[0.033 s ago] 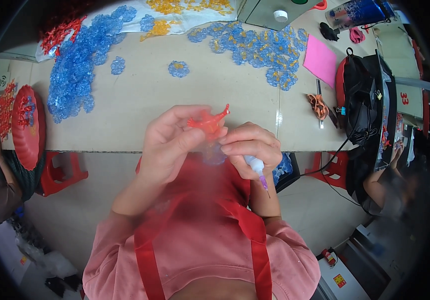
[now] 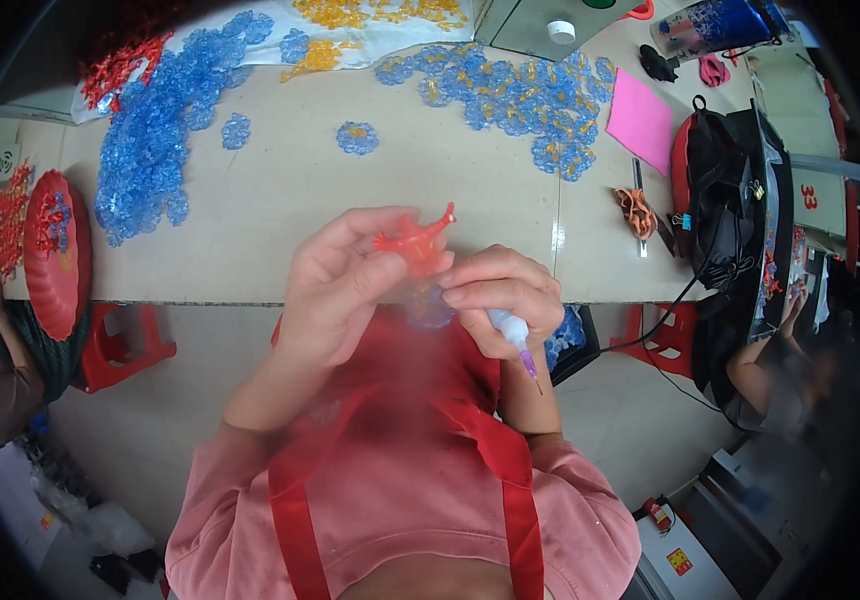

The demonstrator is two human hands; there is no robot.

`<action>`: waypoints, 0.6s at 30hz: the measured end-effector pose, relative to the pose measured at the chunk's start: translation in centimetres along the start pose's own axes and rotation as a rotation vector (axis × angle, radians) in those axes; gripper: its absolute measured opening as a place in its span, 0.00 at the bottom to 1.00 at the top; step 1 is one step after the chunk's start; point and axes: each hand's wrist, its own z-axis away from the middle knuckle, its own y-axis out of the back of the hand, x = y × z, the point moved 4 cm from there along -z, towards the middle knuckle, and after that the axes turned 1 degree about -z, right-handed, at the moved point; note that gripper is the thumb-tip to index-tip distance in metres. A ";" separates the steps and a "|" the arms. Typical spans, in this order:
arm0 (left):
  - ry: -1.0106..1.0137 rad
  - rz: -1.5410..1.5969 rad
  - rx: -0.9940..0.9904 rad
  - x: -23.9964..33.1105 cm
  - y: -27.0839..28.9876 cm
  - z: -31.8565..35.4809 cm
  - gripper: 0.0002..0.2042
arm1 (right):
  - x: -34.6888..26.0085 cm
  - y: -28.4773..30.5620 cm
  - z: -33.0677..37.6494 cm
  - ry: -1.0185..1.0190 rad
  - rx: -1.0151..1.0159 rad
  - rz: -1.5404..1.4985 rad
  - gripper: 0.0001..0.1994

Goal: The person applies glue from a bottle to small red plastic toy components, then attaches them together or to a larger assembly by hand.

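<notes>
Over the table's near edge, my left hand [image 2: 340, 285] pinches a small red translucent plastic piece [image 2: 418, 240], long-necked like a bird, between thumb and fingers. Just below it a blue clear flower-like piece [image 2: 430, 310] shows through a hazy blur; how the two join is hard to see. Close beside it on the right, my right hand [image 2: 508, 295] is closed around a small white squeeze bottle [image 2: 510, 326] with a purple needle tip [image 2: 530, 365] pointing down and away from the red piece. The right thumb and forefinger meet near the blue piece; whether they grip it is unclear.
Blue flower pieces [image 2: 140, 150] lie heaped at left; others with yellow centres [image 2: 510, 95] spread at back right, one [image 2: 357, 138] alone mid-table. Yellow pieces [image 2: 315, 55] and red pieces [image 2: 125, 65] lie behind. A pink sheet [image 2: 640, 120] and black bag [image 2: 725, 200] are at right. Co-workers' arms show both sides.
The red piece has tilted slightly in my left hand, its long neck shifting a little left and up. My right hand and the bottle have hardly moved.
</notes>
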 end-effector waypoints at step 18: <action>0.189 0.316 0.111 -1.0 0.5 -0.1 0.17 | 1.3 -1.0 2.5 -0.362 0.250 -0.825 0.16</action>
